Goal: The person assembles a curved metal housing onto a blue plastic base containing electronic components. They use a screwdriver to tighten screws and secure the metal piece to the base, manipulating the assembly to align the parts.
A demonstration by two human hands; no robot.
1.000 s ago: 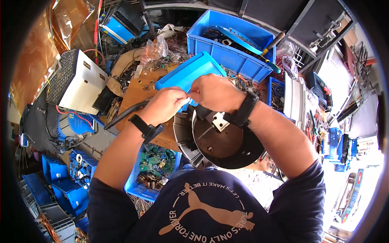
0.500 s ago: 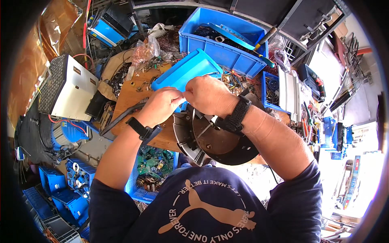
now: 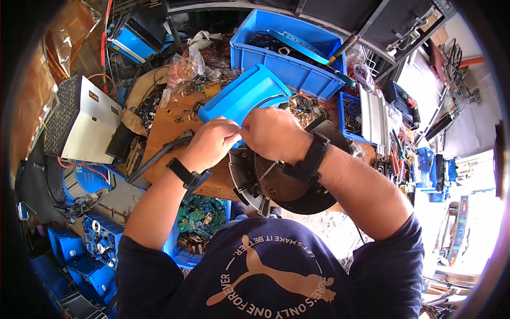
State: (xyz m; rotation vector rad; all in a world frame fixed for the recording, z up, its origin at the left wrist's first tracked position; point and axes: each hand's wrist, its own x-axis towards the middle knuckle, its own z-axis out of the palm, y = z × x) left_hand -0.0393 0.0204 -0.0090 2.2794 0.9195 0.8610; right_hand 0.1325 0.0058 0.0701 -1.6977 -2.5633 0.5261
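Observation:
My left hand (image 3: 213, 141) and my right hand (image 3: 272, 133) meet at the fingertips over the bench. Both have their fingers curled in and closed; whatever is pinched between them is too small or hidden to name. Just beyond my hands lies a bright blue plastic housing (image 3: 241, 94) with a curved cut-out. Under my right hand and forearm, at the near bench edge, sits a round dark metal drum (image 3: 297, 191) with a ribbed grey rim part (image 3: 247, 183) on its left. My right hand covers part of the drum.
A large blue crate (image 3: 289, 66) of scrap and tools stands behind. Loose scrap litters the wooden bench (image 3: 178, 119). A white metal box (image 3: 87, 119) is at the left. Below the bench, a blue bin of circuit boards (image 3: 199, 223) stands left of my body. A smaller blue crate (image 3: 348, 119) is right.
Both hands stay together at nearly the same spot, with my left hand slightly lower and its fingers a little differently placed. The whole view has shifted slightly.

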